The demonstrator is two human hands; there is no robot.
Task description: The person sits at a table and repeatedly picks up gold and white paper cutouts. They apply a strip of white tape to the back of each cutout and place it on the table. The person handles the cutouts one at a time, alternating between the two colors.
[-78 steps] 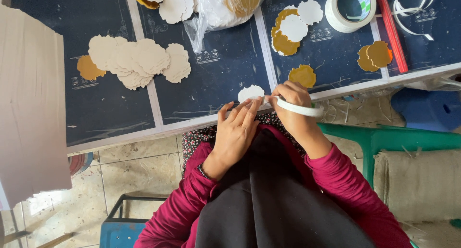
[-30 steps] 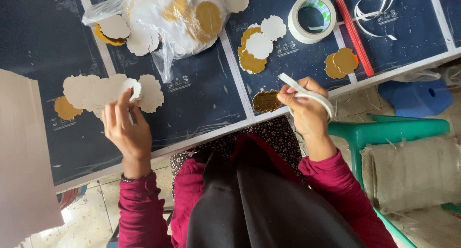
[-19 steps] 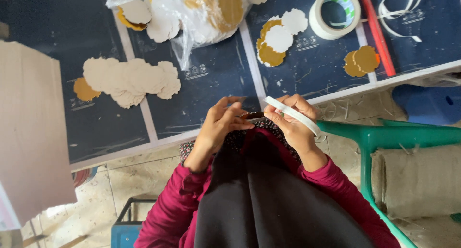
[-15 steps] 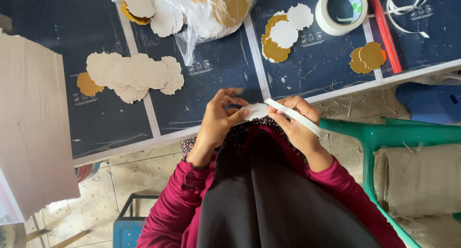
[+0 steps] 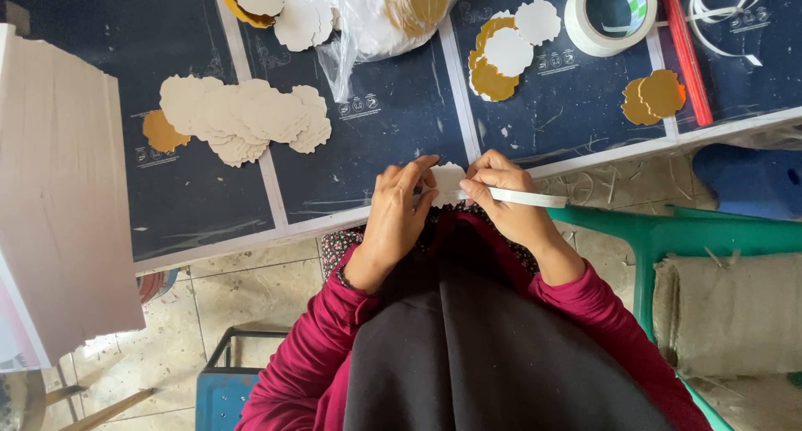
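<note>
Here we pinch a white scalloped disc (image 5: pixel 449 180) between our left hand (image 5: pixel 399 210) and right hand (image 5: pixel 501 199), which also grips a white strip (image 5: pixel 526 198). At ten o'clock, a heap of discs (image 5: pixel 246 118) lies spread; more remain bagged at twelve.

there is one view only, from a camera worn on the person's head, looking steeply down and close over the lap. the dark blue work table with white dividing strips (image 5: pixel 401 122) fills the upper half of the frame; the pale tiled floor (image 5: pixel 242 289) shows at lower left.
</note>
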